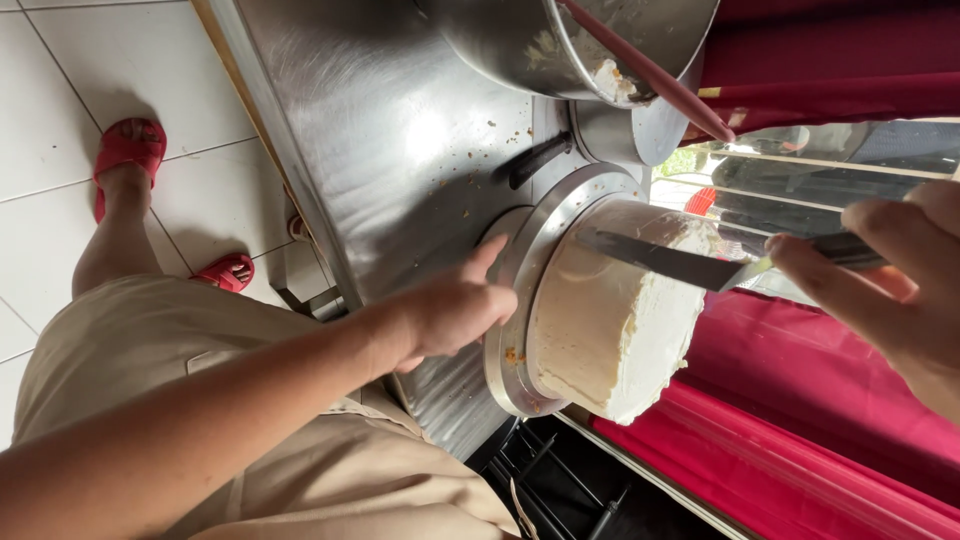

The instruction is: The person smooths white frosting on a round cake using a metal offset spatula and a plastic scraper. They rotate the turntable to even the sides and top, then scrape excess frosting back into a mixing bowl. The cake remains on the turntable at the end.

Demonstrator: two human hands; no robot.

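The steel table [380, 130] is the biggest thing here, brushed, shiny and dotted with crumbs. Behind it hangs red cloth [800, 420], smooth and folded, and below lies a floor [60, 90] of pale square tiles, where a foot in a red sandal [128, 145] stands.

On the table sits a round metal turntable [520, 290], flat and rimmed. On it rests the cake [610, 320], a squat cylinder coated in off-white cream, smooth on the side and rougher at the edge.

A steel bowl [520, 40] stands near the turntable; smears of cream cling inside it, and a pink spatula [650, 75] leans in it.

The left hand [455, 310] lies on the table with its fingers loosely spread, fingertips touching the turntable's rim. The right hand [890, 290] is clamped on the handle of a knife [660, 258], whose long flat blade lies against the cake's creamed face.
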